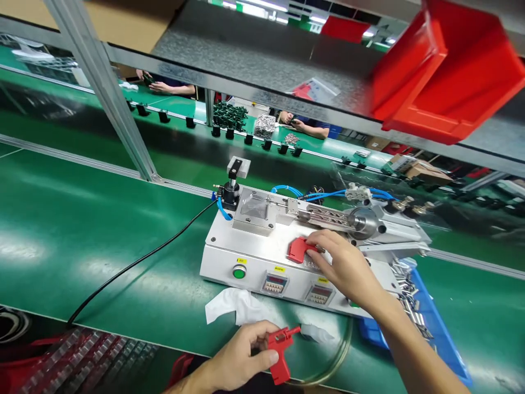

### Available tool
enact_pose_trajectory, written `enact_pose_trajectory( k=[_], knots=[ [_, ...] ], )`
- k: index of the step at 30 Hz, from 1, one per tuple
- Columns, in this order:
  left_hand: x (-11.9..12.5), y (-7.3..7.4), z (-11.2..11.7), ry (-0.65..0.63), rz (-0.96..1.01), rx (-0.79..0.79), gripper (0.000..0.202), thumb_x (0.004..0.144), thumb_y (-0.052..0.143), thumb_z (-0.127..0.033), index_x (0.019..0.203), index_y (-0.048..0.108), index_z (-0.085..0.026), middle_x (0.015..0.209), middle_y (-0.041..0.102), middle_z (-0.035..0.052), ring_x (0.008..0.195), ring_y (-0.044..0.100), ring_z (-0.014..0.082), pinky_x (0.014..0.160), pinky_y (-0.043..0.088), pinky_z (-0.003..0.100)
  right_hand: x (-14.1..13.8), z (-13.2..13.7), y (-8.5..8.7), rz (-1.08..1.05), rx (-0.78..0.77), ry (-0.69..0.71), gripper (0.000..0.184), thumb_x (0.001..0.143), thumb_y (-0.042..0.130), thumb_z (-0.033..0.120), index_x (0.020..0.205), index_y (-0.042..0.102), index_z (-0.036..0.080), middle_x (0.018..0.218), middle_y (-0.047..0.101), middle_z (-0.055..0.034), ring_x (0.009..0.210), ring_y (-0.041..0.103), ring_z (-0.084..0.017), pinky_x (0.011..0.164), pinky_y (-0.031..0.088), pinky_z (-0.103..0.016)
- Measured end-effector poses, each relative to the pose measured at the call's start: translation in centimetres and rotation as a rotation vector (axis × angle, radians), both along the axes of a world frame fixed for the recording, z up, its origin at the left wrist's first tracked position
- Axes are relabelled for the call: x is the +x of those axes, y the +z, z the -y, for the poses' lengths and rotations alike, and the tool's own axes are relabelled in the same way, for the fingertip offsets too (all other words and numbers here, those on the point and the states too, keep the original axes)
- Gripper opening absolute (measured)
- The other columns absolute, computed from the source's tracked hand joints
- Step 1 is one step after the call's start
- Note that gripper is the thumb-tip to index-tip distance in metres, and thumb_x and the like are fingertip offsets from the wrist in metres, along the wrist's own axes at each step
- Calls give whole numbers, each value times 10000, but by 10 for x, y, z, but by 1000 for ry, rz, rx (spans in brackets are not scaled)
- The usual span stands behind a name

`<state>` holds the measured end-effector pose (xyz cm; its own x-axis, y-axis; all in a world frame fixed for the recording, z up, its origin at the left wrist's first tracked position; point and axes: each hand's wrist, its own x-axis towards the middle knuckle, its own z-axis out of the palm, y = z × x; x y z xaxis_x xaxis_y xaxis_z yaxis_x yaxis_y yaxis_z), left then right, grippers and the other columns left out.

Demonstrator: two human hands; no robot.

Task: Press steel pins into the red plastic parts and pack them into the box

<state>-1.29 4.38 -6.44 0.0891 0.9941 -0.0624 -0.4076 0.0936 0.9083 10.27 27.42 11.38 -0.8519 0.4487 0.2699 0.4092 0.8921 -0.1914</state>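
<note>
Near the table's front edge, my left hand (246, 353) is closed round a small red plastic pistol-shaped part (280, 353), its thin barrel pointing right and its grip hanging down. My right hand (338, 260) reaches onto the top of a white bench machine (241, 251). Its thumb and fingers pinch the right end of a second red plastic piece (297, 250), which rests by the machine's front edge. Just behind that piece lies the machine's metal slide (320, 214), and a square metal fixture (254, 210) sits to its left.
A blue tray (438, 323) of metal pieces stands right of the machine. White cloths (235, 306) lie in front. A black cable (147, 257) crosses the bench at left. Overhead, a red bin (447, 82) rests on the shelf. Co-workers' hands (301, 125) show across the line.
</note>
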Motion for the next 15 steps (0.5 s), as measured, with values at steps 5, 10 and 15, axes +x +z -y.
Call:
enact_pose_trajectory(
  k=[5, 10, 15],
  knots=[
    [-30, 18, 10, 112, -73, -43, 579, 923, 750, -607, 1288, 686, -161, 1088, 737, 105, 956, 668, 228, 867, 512, 313, 0, 17, 13, -182, -111, 132, 168, 1045, 563, 309, 1116, 695, 233, 1137, 731, -120, 1064, 717, -286, 913, 621, -454],
    [-69, 59, 6, 233, -205, -53, 574, 926, 753, -577, 1296, 698, -142, 1182, 745, 131, 994, 698, 252, 874, 545, 338, -2, 49, 22, -89, -318, 384, 255, 1028, 635, 340, 1268, 694, 274, 1270, 696, -130, 1204, 664, -305, 1008, 590, -466],
    [-74, 85, -6, 240, -272, -5, 567, 960, 734, -513, 1371, 644, -133, 951, 712, 61, 845, 662, 193, 759, 512, 273, -9, 67, 5, 18, -277, 470, 328, 1010, 631, 218, 1337, 651, 238, 1288, 660, -149, 1175, 647, -310, 978, 595, -492]
  ],
)
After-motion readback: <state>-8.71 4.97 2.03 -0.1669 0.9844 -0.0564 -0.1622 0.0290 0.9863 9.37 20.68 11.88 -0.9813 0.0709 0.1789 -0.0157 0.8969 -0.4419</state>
